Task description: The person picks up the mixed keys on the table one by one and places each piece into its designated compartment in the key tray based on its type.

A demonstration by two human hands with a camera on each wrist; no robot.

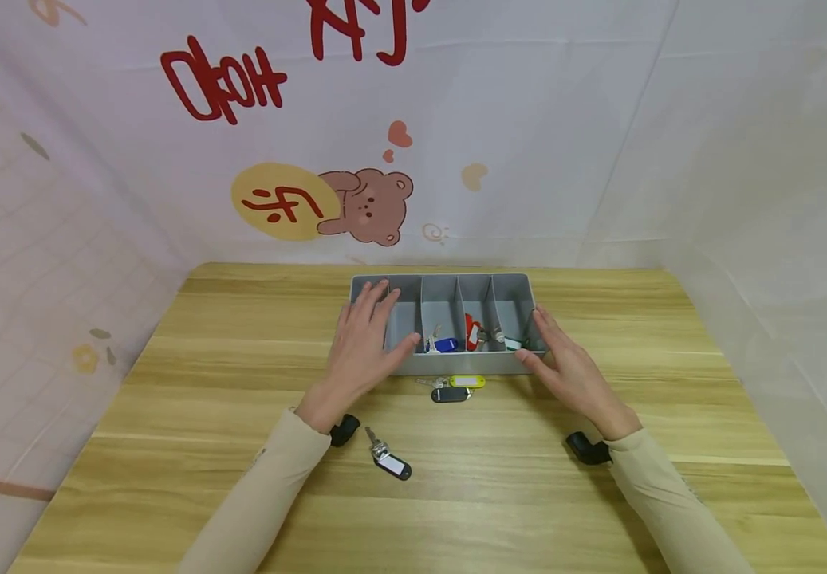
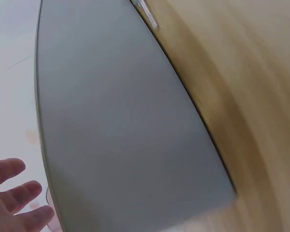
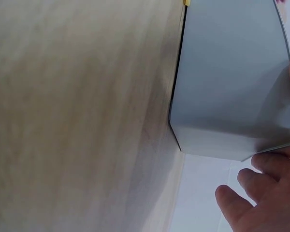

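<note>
A grey divided tray [image 1: 413, 365] stands near the back of the table. My left hand [image 1: 361, 347] is over its left end, fingers spread and relaxed, nothing held; the left wrist view has the fingers [image 2: 19, 195] beyond the rim. At the right end, my right hand [image 1: 572, 375] touches the tray, thumb by the front rim and straight fingers along the end wall. Inside the tray lie keys with a blue tag [image 1: 446, 345] in the middle compartment, a red tag [image 1: 472, 331] one over, and a green-edged tag [image 1: 513, 344] in the rightmost. My left hand partly hides the leftmost compartments.
Just in front of the tray lie a yellow key tag [image 1: 466, 382] and a dark key tag [image 1: 450, 395], with keys beside them. A key on a black tag [image 1: 392, 465] lies nearer, by the left wrist. Printed white cloth [image 1: 528, 119] hangs behind the wooden table [image 1: 499, 494].
</note>
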